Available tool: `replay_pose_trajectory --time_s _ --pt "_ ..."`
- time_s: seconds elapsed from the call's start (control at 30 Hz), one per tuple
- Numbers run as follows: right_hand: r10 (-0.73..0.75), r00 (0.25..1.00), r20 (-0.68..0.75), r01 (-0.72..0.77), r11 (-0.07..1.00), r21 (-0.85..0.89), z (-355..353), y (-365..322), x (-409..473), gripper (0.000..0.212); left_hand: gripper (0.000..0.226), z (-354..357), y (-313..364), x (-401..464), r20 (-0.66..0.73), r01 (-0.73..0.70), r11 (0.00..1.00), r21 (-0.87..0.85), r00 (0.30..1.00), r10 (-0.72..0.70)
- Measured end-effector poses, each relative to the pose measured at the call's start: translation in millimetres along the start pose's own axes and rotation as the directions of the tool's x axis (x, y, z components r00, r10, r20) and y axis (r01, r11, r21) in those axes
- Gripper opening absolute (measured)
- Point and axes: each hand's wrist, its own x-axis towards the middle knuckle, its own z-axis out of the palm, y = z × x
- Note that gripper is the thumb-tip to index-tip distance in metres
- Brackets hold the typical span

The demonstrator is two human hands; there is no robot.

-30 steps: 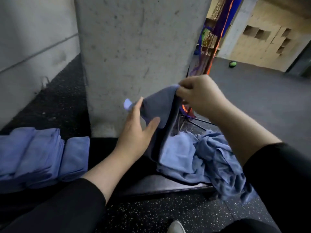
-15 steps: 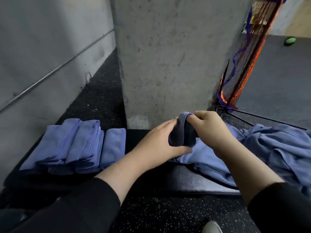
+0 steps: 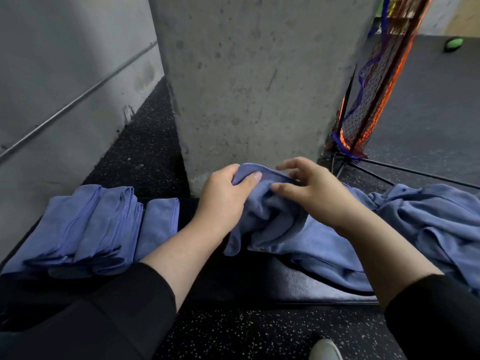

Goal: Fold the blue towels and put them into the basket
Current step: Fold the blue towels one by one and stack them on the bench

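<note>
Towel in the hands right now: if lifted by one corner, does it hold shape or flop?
Probably flops: the blue towel bunches and sags between the left hand and right hand. Likely light, since a thumb-and-finger pinch holds its edge up. Its folds seem apt to fall open, like the loose towel pile.

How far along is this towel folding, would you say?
Partway, it seems. Done: several folded towels lie in a row on the left. In hand: the left hand grips one edge of a bunched blue towel, and the right hand rests on it with loose fingers. Left: a heap of unfolded towels on the right. No basket is plainly in view, so nothing looks put away yet.
</note>
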Motion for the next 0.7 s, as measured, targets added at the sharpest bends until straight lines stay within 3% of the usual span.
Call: replay_pose_trajectory --time_s 0.03,0.1,0.13,0.23,0.33,0.43,0.5,0.6,0.67,0.7 --pt "-0.012 0.998 0.055 0.009 0.999 0.044 2 -1 -1 0.023 0.023 3 2 0 0.041 0.009 1.0 -0.016 0.999 -0.008" --pt "-0.042 0.994 0.099 0.042 0.999 0.0 4 1 -4 0.012 0.029 11 5 -1 0.071 0.017 0.999 -0.03 0.997 -0.014" --pt "-0.036 0.995 0.093 0.04 0.999 -0.037 4 1 -5 0.022 0.03 14 8 -1 0.062 0.019 0.999 -0.029 0.998 -0.018" --pt "0.04 0.997 -0.071 -0.039 0.999 0.007 -2 5 -4 0.039 0.024 18 8 0 0.156 0.064 0.998 -0.027 0.986 -0.059" --pt "0.152 0.963 -0.222 -0.11 0.975 0.192 -17 8 0 0.045 0.021 18 -8 -2 0.373 0.091 0.969 0.227 0.911 -0.173" --pt "0.263 0.918 -0.298 -0.198 0.953 0.23 -33 17 0 0.049 0.021 15 -25 1 0.312 0.077 0.916 0.394 0.926 -0.212" --pt "0.327 0.886 -0.33 -0.239 0.93 0.278 -41 22 0 0.051 0.026 9 -29 6 0.193 0.119 0.951 0.286 0.965 -0.179" --pt "0.402 0.86 -0.313 -0.271 0.881 0.388 -44 25 -1 0.051 0.032 2 -25 14 0.035 0.166 0.984 -0.057 0.986 -0.164" --pt "0.437 0.848 -0.299 -0.268 0.842 0.469 -45 25 -2 0.042 0.025 -2 -22 19 0.055 0.176 0.958 -0.225 0.984 -0.167" --pt "0.445 0.846 -0.294 -0.262 0.827 0.498 -47 24 -3 0.038 0.019 -4 -22 19 0.122 0.192 0.956 -0.223 0.978 -0.168"
